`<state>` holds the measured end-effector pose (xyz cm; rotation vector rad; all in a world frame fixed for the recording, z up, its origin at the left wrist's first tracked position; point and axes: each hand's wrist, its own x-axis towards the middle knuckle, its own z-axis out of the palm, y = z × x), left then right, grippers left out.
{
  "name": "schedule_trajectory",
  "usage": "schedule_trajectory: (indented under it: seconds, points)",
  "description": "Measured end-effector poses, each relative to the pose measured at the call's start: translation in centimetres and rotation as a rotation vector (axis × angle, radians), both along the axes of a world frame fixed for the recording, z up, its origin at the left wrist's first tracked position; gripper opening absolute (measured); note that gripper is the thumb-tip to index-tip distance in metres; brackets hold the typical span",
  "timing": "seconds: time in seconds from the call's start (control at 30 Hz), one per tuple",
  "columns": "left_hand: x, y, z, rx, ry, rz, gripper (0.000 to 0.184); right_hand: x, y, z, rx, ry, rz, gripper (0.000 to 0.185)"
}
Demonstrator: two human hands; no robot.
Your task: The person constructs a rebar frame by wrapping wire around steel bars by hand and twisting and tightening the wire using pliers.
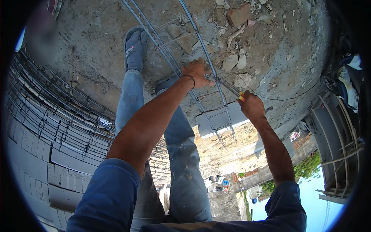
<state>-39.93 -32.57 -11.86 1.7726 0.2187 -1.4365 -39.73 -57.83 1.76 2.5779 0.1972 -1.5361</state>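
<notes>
A narrow rebar cage of long ribbed bars and thin cross ties runs between my hands above the ground. My left hand grips the cage, its thumb reaching toward a joint on the right-hand bar. In my right hand is a pair of pincers with yellow and red on the handles. Their tips meet that bar at the joint, close to my left thumb. The fine detail at the jaws is too small to make out.
More rebar cages are stacked on the left beside grey blocks. Broken brick and stones lie on the rough ground. My sandalled foot is left of the cage. A motorcycle stands at the right edge.
</notes>
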Motion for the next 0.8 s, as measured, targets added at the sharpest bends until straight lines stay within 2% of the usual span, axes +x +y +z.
schedule_trajectory:
  seconds: [0.03, 0.13, 0.17, 0.23, 0.4, 0.57, 0.7, 0.8]
  points:
    - [0.1, 0.0, 0.1, -0.006, -0.003, -0.001, 0.091, -1.1, -0.1, -0.7, 0.004, -0.003, -0.003, 0.03]
    - [-0.4, 0.2, -0.9, -0.03, -0.011, -0.014, 0.096, -4.6, -0.2, -2.7, 0.006, -0.098, -0.245, 0.032]
    - [-0.8, 0.1, -1.4, -0.054, -0.017, -0.022, 0.101, -5.3, -0.6, -3.3, 0.007, -0.094, -0.253, 0.032]
    - [-0.8, 0.1, -1.1, -0.049, -0.018, -0.032, 0.1, -6.3, -1.1, -4.0, 0.1, -0.211, -0.275, 0.031]
    - [-1.0, 0.2, -0.7, -0.028, -0.072, -0.013, 0.099, -6.0, -2.2, -3.7, 0.164, -0.238, -0.25, 0.027]
    - [-1.0, 0.5, -0.3, -0.052, -0.083, -0.017, 0.1, -2.8, -2.3, -1.4, 0.249, -0.175, -0.193, 0.028]
    - [-1.1, 0.5, -0.5, -0.046, -0.084, -0.016, 0.1, -0.1, -1.5, 0.3, 0.262, 0.011, -0.153, 0.037]
    - [-1.2, 0.5, -0.4, -0.037, -0.09, 0.008, 0.093, 0.5, -2.8, 0.2, 0.303, 0.104, -0.163, 0.038]
